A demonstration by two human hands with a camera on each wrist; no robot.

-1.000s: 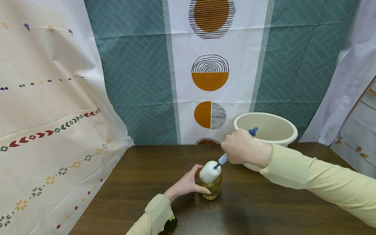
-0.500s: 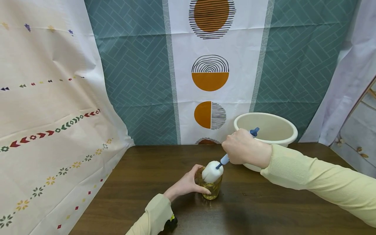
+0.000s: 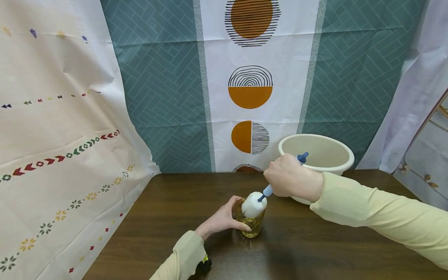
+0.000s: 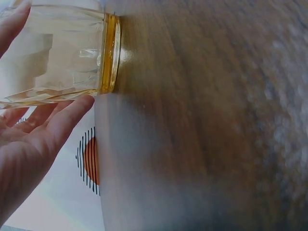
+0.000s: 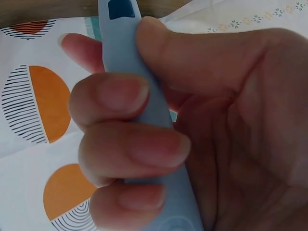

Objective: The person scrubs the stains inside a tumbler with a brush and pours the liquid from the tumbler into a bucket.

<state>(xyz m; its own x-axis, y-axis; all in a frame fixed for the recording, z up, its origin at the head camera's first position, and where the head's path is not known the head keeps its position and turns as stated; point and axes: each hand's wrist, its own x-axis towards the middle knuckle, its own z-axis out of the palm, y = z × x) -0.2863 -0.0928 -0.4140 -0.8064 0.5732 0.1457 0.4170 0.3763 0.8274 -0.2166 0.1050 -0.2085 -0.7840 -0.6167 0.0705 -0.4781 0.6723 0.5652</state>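
- Head view: bright, even light; the table shows a soft dark shadow and a faint sheen near the bottom.
- Left wrist view: dimmer; small glints on the glass, pale haze low on the table, grainy blur rightward.
- Right wrist view: dim; the right hand shaded against brighter cloth.

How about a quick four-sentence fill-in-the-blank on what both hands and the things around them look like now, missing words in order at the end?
The left hand holds a glass, and in the head view the tub stands to the ____ (left or right) of that glass.
The right hand grips a handle coloured light ____.
The sponge at the handle's end is coloured ____.
The tabletop is dark ____.

Missing words: right; blue; white; brown.
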